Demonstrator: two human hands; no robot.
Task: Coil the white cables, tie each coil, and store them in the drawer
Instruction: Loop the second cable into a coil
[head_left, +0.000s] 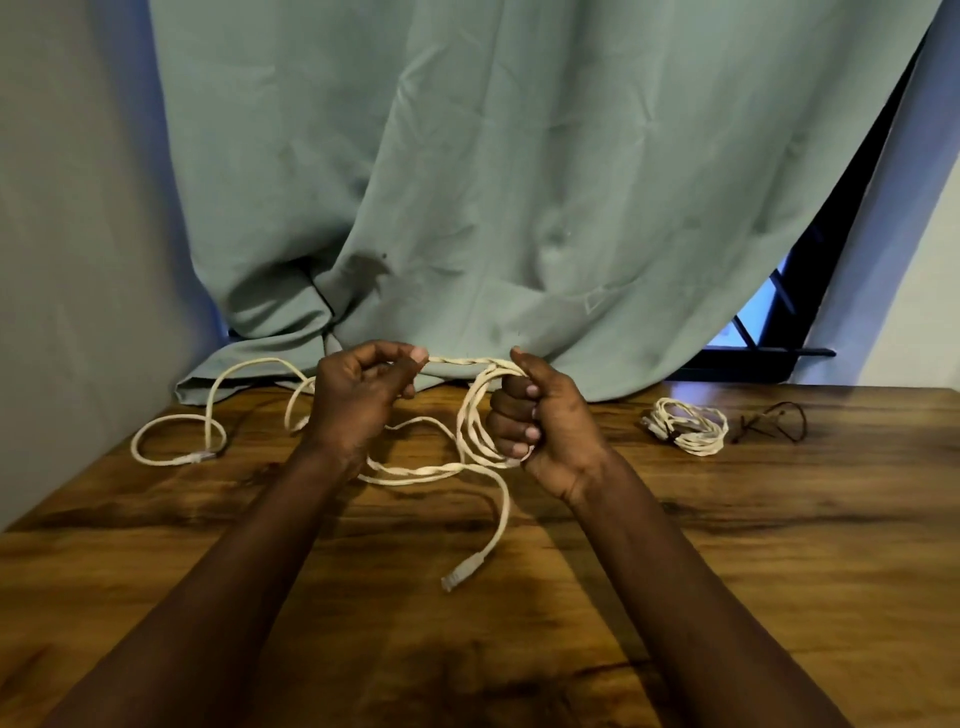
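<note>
Curtain cloth, grey-green, fills the far side of the scene and drapes onto the back of the wooden counter. On the counter's left and middle sprawls the loose white cable, looping out to a plug at far left, with another plug end lying nearer. Both hands work this cable just above the surface. The right hand has its fingers closed in a fist around a few gathered loops. The left hand pinches the next stretch between thumb and fingers, pulled taut between the two hands. To the right, well apart, lies a finished coil, seemingly tied with a dark band, and just beside it a dark tie. No drawer is in view.

Coiling is the step in hand, judged early on this cable. To do it well, the left hand should feed even lengths, letting the cable's twist roll out between the fingers, while the right hand lays each loop the same size and never loosens its hold.
</note>
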